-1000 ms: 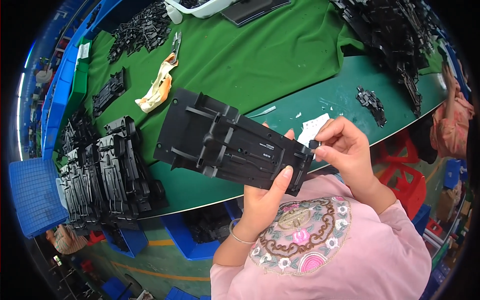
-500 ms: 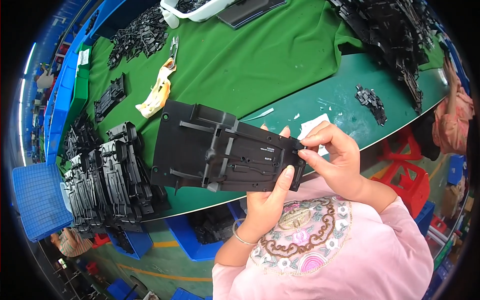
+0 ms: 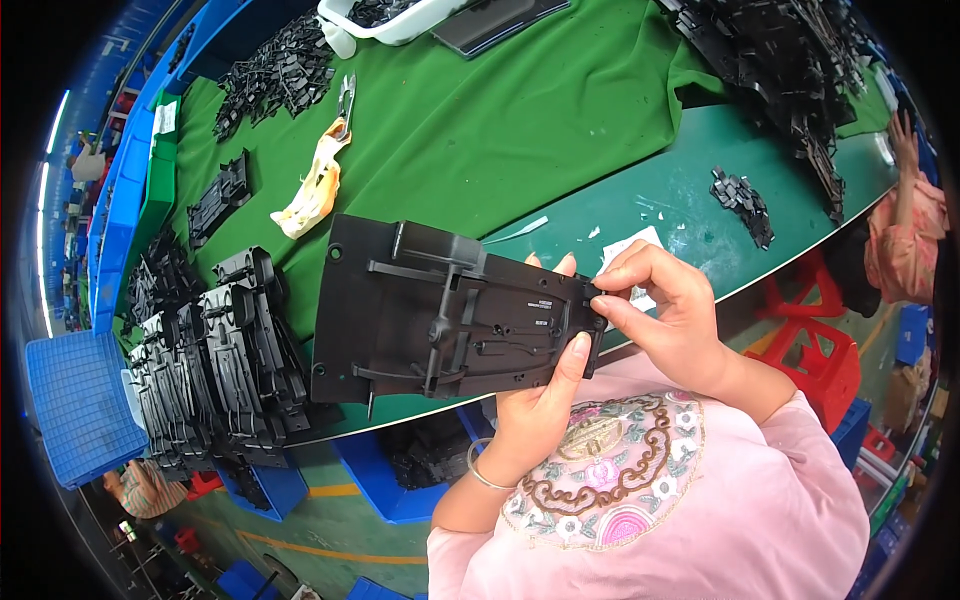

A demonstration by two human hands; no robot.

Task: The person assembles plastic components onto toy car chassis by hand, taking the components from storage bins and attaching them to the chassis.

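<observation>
- The person's left hand (image 3: 535, 405) grasps a large flat black moulded plastic panel (image 3: 440, 315) with raised ribs, from below at its near right end: the thumb lies on the top face and fingertips show past the far edge.
- The right hand (image 3: 665, 305) pinches the panel's right edge between thumb and forefinger; whether a small part sits between those fingertips cannot be told.
- The panel is held in the air, above the near edge of the green workbench (image 3: 700, 200) and just in front of the person's chest, its long side running left to right.
- Judged from how things lie: a tall stack of similar black panels (image 3: 215, 360) stands at the left end of the bench and looks like handled pieces, while a loose heap of black plastic parts (image 3: 790, 60) lies far right and a small cluster of black clips (image 3: 742, 200) sits near the right hand. The work on this panel's right end seems under way, not finished, since both hands are on it.
- Against the earlier frames, the panel has swung from a steep slant to nearly level and has come closer to the body; the right hand has closed in on the edge.
</observation>
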